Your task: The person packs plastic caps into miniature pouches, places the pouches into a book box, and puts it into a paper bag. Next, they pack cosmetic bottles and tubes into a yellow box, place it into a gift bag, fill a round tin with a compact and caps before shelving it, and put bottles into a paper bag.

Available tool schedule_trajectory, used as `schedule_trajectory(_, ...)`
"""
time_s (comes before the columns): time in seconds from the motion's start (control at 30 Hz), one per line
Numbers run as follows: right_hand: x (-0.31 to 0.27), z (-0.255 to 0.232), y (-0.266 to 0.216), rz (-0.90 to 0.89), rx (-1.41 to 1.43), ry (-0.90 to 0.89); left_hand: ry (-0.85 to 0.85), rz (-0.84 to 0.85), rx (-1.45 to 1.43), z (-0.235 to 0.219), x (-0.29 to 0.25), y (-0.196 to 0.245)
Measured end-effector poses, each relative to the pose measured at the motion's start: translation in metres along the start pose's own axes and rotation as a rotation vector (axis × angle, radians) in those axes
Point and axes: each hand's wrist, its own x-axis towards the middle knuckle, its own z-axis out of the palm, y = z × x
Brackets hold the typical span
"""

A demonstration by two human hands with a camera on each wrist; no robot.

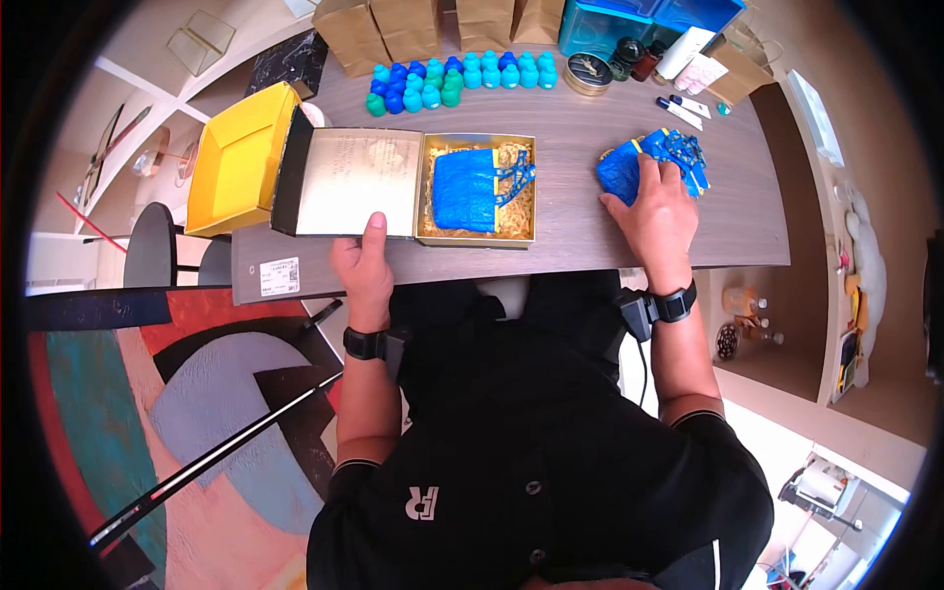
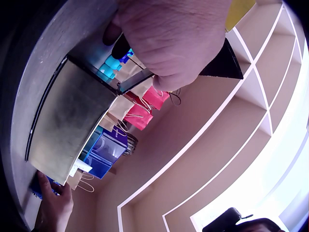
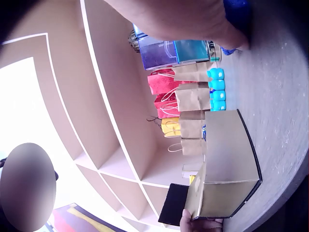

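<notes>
In the head view an open box (image 1: 534,187) holds crinkled yellow filler and a flat blue pouch (image 1: 464,190) with patterned straps. Its lid (image 1: 359,182) lies folded out to the left. The left hand (image 1: 366,270) grips the lid's front edge, thumb on top and fingers underneath. Right of the box, the right hand (image 1: 657,218) has its fingers on a second blue pouch (image 1: 619,173) with bunched straps; whether they pinch it is unclear. The right wrist view shows the right hand (image 3: 193,21) over blue material (image 3: 237,13) and the left hand (image 3: 200,224) at the lid.
A yellow tray (image 1: 236,162) stands behind the lid at left. Several blue and green small bottles (image 1: 413,98) stand in rows at the back, before paper bags (image 1: 408,34). A round tin (image 1: 588,74), tubes (image 1: 685,54) and blue boxes (image 1: 595,28) are at back right.
</notes>
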Motion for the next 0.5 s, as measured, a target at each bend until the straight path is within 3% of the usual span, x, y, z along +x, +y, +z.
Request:
schedule_trajectory(0.27, 0.003, 0.002, 0.004, -0.075, 0.102, 0.071, -0.008, -0.016, -0.015, 0.013, -0.003, 0.016)
schedule_trajectory(0.4, 0.002, -0.005, 0.008, 0.050, 0.222, 0.140, -0.015, -0.021, 0.018, 0.010, -0.002, 0.016)
schedule_trajectory(0.47, 0.003, -0.010, 0.014, 0.183, 0.616, 0.209, -0.017, -0.018, 0.035, 0.009, -0.002, 0.016)
schedule_trajectory(0.5, 0.004, -0.005, 0.018, 0.212, 1.022, 0.188, -0.027, -0.018, 0.046, 0.009, -0.002, 0.016)
